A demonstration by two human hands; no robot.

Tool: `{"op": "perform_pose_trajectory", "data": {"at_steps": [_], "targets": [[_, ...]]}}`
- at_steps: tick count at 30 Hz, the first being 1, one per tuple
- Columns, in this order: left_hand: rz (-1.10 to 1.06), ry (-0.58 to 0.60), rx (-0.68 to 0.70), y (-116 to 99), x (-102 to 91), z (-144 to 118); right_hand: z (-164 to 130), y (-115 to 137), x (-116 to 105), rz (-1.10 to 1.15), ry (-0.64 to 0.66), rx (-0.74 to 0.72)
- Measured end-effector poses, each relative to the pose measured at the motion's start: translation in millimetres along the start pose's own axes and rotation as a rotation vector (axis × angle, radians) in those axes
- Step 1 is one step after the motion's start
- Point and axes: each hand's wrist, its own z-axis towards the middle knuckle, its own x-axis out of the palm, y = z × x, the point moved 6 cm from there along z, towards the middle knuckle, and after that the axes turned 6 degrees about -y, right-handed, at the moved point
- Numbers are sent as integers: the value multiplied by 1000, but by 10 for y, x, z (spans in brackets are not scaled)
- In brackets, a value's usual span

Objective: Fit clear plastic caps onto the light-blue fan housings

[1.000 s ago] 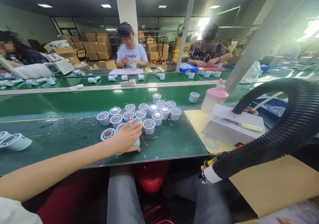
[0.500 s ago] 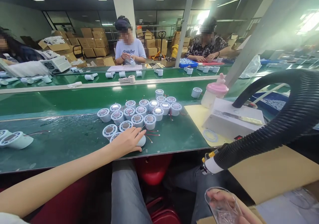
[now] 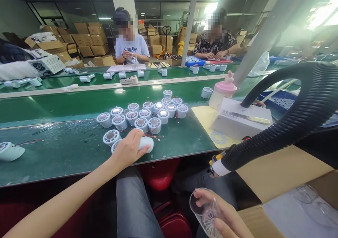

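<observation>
My left hand [image 3: 129, 148] is closed around a pale blue round housing [image 3: 148, 143] that lies tilted near the front edge of the bench; the palm hides part of it. Thin red and dark wires stick out beside its fingers. Beyond that hand stand several similar pale blue housings [image 3: 141, 124] with slotted tops and wires, grouped close together. Low on the right, my right hand [image 3: 227, 213] grips a clear plastic cup-shaped cover [image 3: 202, 204], held tilted above my lap. Ribs radiate across the bottom of this cover.
A black flexible hose [image 3: 280, 139] arches from a white box [image 3: 243, 118] on the right. An open cardboard box [image 3: 287, 171] holds clear parts. A pink-lidded jar [image 3: 224, 90] stands behind. Two people work across the green conveyor belt [image 3: 66, 105].
My left hand has gone from lying over the housing to wrapping around it. My right hand has moved left with the clear cover. The view has shifted slightly.
</observation>
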Motion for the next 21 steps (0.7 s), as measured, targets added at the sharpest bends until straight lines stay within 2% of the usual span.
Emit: {"op": "perform_pose_trajectory", "data": {"at_steps": [4,7,9,11,12,13,15,16,17,18,19,21], "targets": [[-42,60,22,-137,233,66,28,51,85,-47,-3,-93],[-84,51,1,-140,172,157,14,50,63,-65,-21,-101],[-220,-6,-168,-72,36,194,-7,63,43,-111,-21,-128],[-601,-14,-519,-4,-1,129,-30,115,48,-234,-17,-200],[-866,52,-732,-35,75,42,-39,160,67,-324,-12,-252],[-1134,192,-937,-152,201,-74,-44,218,98,-423,-8,-312],[-1526,632,-1235,-574,432,-348,-34,347,186,-621,0,-419],[-1629,853,-1318,-791,497,-479,-17,409,233,-704,4,-456],[-1679,1033,-1354,-971,540,-586,8,461,278,-772,8,-480],[-1698,1143,-1349,-1102,570,-656,39,501,316,-829,12,-491],[-1702,1196,-1303,-1194,593,-687,71,525,347,-873,19,-490],[-1647,1241,-1118,-1309,605,-677,127,525,377,-931,33,-459]]}}
